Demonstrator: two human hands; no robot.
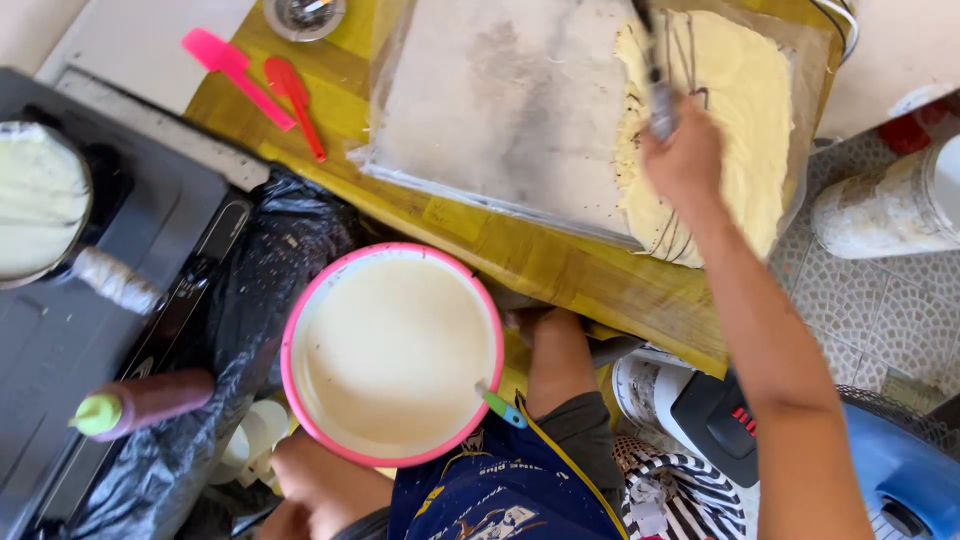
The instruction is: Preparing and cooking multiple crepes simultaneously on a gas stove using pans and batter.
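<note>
My right hand [685, 160] is stretched out over the flat tray [500, 110] and grips a metal-handled tool [660, 100]. The tool's end rests on a pale yellow sheet of batter [740, 110] spread over the tray's right side, marked with thin dark lines. The tray's left part is bare and greyish. My left hand [525, 318] sits low under the edge of the wooden table [560, 270], partly hidden behind a pink-rimmed bowl [392, 352] of cream batter. It holds nothing that I can see. A small green-handled utensil [500, 407] leans on the bowl's rim.
Two pink-red spatulas [262, 85] lie on the table's left end. A stove [110, 260] with a pot of batter [35, 200] stands at left, a sauce bottle [140, 400] with green cap on it. A black plastic bag [260, 270], buckets [890, 210] and a blue fan [900, 470] surround me.
</note>
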